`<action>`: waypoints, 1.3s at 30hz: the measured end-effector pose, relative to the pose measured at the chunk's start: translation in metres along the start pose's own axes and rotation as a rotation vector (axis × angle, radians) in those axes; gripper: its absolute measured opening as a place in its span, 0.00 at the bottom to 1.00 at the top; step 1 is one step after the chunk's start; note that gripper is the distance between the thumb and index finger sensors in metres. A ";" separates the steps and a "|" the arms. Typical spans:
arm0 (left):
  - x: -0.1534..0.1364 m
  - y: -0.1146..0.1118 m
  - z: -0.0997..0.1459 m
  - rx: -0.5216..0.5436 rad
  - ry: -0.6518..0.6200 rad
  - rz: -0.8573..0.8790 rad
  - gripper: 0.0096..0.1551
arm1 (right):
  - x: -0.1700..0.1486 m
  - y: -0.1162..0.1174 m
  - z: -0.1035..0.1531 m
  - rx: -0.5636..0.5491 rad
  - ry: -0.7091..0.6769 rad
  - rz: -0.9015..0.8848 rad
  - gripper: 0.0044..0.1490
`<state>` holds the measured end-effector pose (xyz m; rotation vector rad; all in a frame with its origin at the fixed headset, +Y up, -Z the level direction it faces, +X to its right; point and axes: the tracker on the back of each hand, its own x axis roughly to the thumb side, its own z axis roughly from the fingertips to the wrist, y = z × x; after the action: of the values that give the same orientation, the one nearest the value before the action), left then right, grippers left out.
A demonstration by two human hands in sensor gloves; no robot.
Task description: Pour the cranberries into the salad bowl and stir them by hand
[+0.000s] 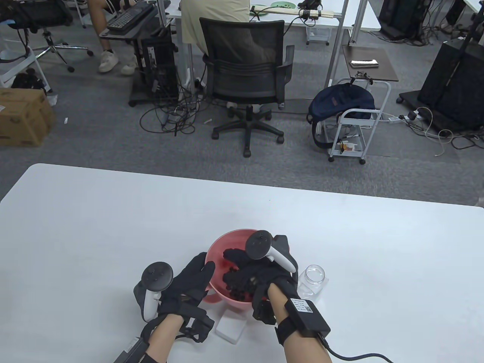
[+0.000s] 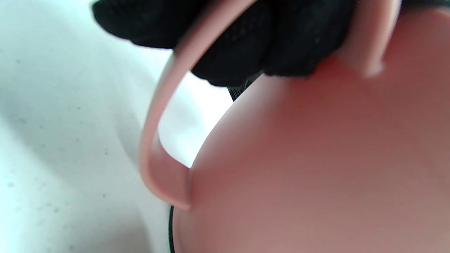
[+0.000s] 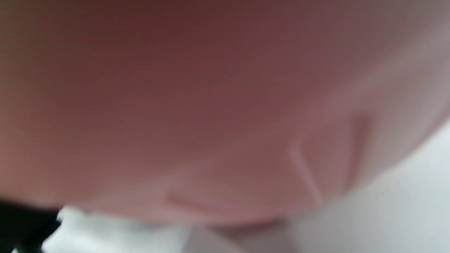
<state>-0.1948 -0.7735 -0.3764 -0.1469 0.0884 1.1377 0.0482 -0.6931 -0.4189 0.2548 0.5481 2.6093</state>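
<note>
While the right hand (image 1: 249,274) digs curled fingers among the dark cranberries (image 1: 236,291), the left hand (image 1: 191,280) clasps the pink salad bowl (image 1: 221,247) at its nine o'clock rim. Light plastic, likely to slide; the berries look soft.

Pink salad bowl (image 1: 221,247), dark cranberries (image 1: 235,292), white table (image 1: 94,234), black gloves.
</note>
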 end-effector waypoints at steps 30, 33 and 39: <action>0.068 0.047 0.049 0.276 -0.410 -0.777 0.48 | -0.069 -0.051 0.155 -0.680 0.100 0.104 0.58; 0.067 0.049 0.047 0.261 -0.405 -0.867 0.51 | -0.082 -0.048 0.157 -0.704 0.142 0.199 0.60; 0.058 0.053 0.041 0.225 -0.351 -0.955 0.54 | -0.102 -0.034 0.156 -0.699 0.173 0.208 0.62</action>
<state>-0.2189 -0.6930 -0.3478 0.2026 -0.1572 0.1828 0.1925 -0.6616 -0.3010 -0.1508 -0.3729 2.8481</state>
